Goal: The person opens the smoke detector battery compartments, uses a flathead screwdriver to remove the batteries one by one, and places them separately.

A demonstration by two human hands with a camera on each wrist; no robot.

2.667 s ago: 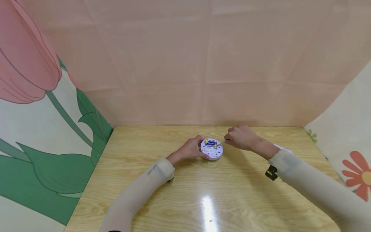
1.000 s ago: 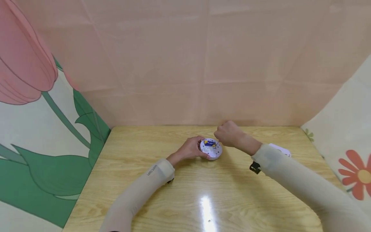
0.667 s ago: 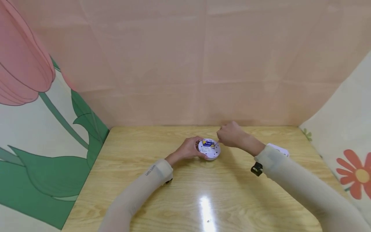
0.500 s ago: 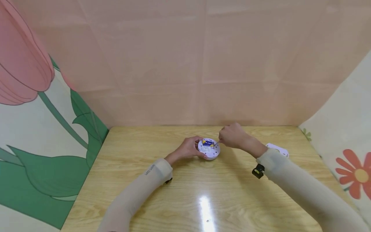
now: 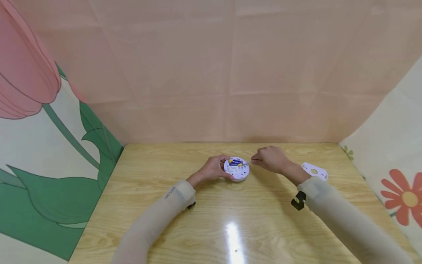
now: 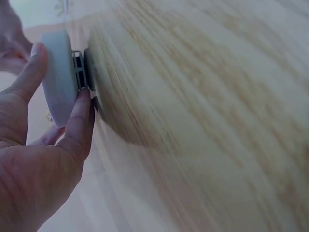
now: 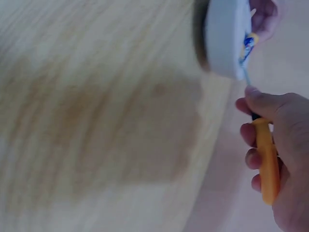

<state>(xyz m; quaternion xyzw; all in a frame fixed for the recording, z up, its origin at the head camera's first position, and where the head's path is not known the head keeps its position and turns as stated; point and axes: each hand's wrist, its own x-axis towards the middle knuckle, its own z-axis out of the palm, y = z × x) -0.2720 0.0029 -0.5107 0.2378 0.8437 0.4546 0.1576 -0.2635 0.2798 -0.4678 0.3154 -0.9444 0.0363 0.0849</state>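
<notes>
My left hand (image 5: 214,168) grips a round white smoke detector (image 5: 240,174) by its left side, back face up. In the left wrist view the thumb lies at the rim of the white body (image 6: 59,77), with fingers underneath beside its vented part. A blue and yellow battery (image 5: 235,162) sits in the recess on the upturned face. My right hand (image 5: 271,159) holds a screwdriver by its orange handle (image 7: 268,164), the thumb forward near the shaft. The thin metal shaft (image 7: 247,76) reaches to the battery's end; its tip is hidden at the recess.
A flat white mounting plate (image 5: 321,174) with an oval centre hole lies on the wooden table (image 5: 184,234) to the right, by the right sleeve. A pink cloth wall (image 5: 197,91) rises behind the table's far edge. Flower-patterned panels (image 5: 395,139) stand at both sides.
Over the last second my right hand has drawn back to the right and a little lower, its wrist turning, with the screwdriver tip still at the battery. The left hand keeps holding the smoke detector.
</notes>
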